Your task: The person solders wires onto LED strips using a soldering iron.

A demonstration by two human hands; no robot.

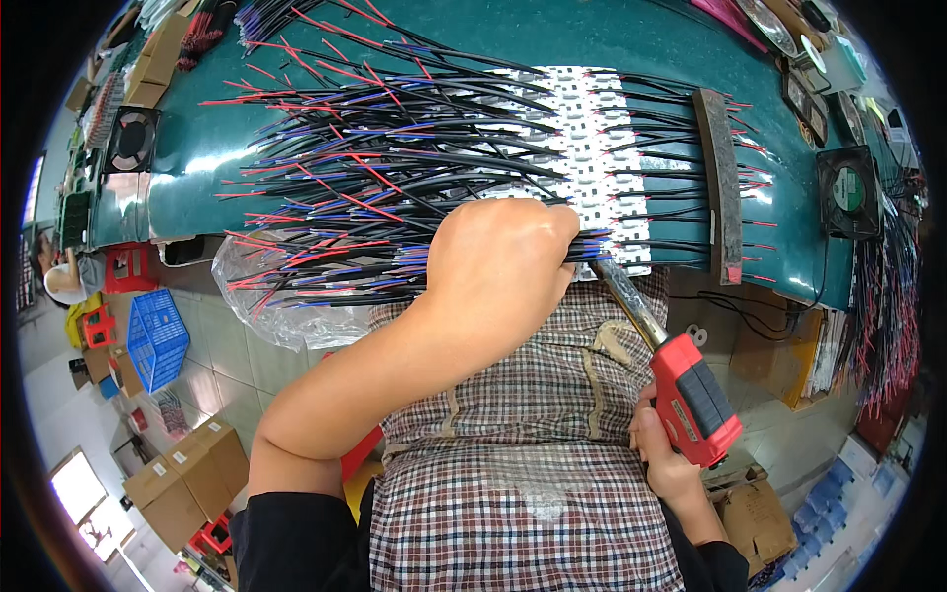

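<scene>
My left hand (pixel 503 252) is closed over the near end of a row of white circuit boards (pixel 592 178), knuckles up. Its fingertips are hidden, but blue and black wires (pixel 596 243) come out beside them. My right hand (pixel 666 449) is wrapped round the red and black handle of a soldering iron (pixel 691 395). The iron's metal tip reaches the near boards just right of my left fingers. Many black wires with red and blue ends (pixel 355 168) fan out left of the boards, and more black wires run right, under a dark bar (pixel 720 187).
The boards lie on a green tabletop (pixel 473 30). Small fans stand at the left (pixel 131 138) and right (pixel 850 190). Clear plastic film (pixel 286 321) hangs off the near edge. A checked apron (pixel 523 474) covers my lap. A blue crate (pixel 158 338) and cartons (pixel 187 479) sit on the floor.
</scene>
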